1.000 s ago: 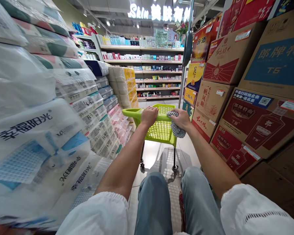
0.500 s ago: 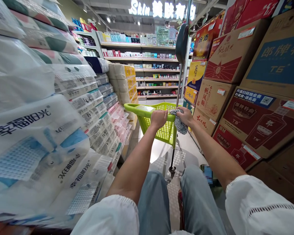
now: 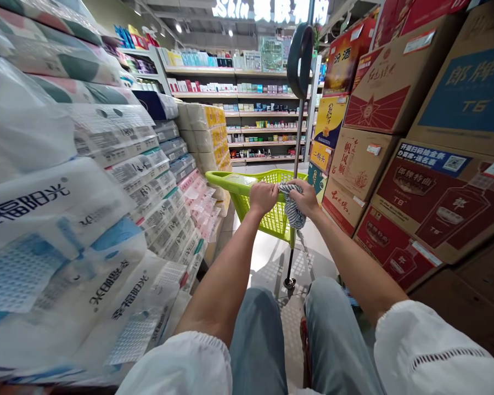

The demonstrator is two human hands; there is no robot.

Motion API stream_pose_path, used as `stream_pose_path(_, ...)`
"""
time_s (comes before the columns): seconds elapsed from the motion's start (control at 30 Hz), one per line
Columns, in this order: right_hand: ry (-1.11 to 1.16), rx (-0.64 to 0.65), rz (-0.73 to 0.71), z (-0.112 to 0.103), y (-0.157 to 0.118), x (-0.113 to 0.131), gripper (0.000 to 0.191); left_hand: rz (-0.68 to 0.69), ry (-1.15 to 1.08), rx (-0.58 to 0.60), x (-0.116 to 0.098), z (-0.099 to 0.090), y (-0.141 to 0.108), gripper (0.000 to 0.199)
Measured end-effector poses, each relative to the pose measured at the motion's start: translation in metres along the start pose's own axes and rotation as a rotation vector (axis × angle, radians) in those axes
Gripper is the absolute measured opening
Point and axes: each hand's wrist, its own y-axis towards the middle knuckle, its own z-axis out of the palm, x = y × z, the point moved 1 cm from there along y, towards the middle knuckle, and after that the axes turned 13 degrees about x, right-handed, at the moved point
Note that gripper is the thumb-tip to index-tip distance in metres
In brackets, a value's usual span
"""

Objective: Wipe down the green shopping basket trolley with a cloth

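A lime-green plastic shopping cart (image 3: 267,222) with a perforated basket stands in front of my knees, one black leg and a caster showing below. My left hand (image 3: 264,197) is closed over its near rim. Close beside it, my right hand (image 3: 305,196) is shut on a grey-and-white striped cloth (image 3: 293,211) at the rim's right corner. Part of the cloth hangs down outside the basket. The fingers' undersides are hidden. Just beyond my right hand rises a thin metal pole (image 3: 299,134) with a dark loop-shaped piece near its top.
Stacked plastic-wrapped paper packs (image 3: 57,230) line the left side closely. Printed cartons (image 3: 432,203) are piled along the right. Shelves of small boxes and bottles (image 3: 239,96) cross the far end. Tiled floor (image 3: 267,258) shows around the cart.
My right hand has shifted slightly left with the cloth, which now hangs straighter against the corner. My left hand stays on the rim. The view has moved a little.
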Motion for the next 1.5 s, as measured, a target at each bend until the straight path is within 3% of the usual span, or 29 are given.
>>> stream_pose_path(0.1,0.074,0.025,0.132,-0.010,0.009,-0.020,0.028,-0.013,-0.032,-0.006,-0.001,0.001,0.001,0.059)
stream_pose_path(0.2,0.053,-0.001,0.200,-0.017,0.009,-0.024,0.027,-0.022,-0.057,-0.020,-0.003,0.002,0.001,0.058)
stream_pose_path(0.43,0.010,0.093,-0.005,-0.004,-0.006,0.013,0.029,-0.033,-0.035,-0.033,0.003,0.002,-0.002,0.049)
stream_pose_path(0.77,0.078,0.042,0.133,-0.006,0.005,-0.028,0.030,0.007,-0.111,-0.056,0.019,0.000,-0.003,0.048)
stream_pose_path(1.1,-0.101,0.069,0.014,0.027,-0.002,0.005,0.030,0.064,-0.048,0.044,0.059,-0.016,-0.005,0.047)
stream_pose_path(1.23,-0.217,0.075,-0.071,0.047,-0.009,0.014,0.033,-0.001,0.048,0.064,0.043,-0.025,-0.005,0.050)
stream_pose_path(1.37,-0.347,0.092,-0.148,0.069,-0.013,0.013,0.032,-0.183,0.020,0.119,0.019,-0.022,-0.006,0.052)
stream_pose_path(1.5,-0.489,0.207,-0.180,0.072,-0.014,-0.006,0.028,-0.195,0.053,0.091,0.022,-0.013,-0.008,0.058)
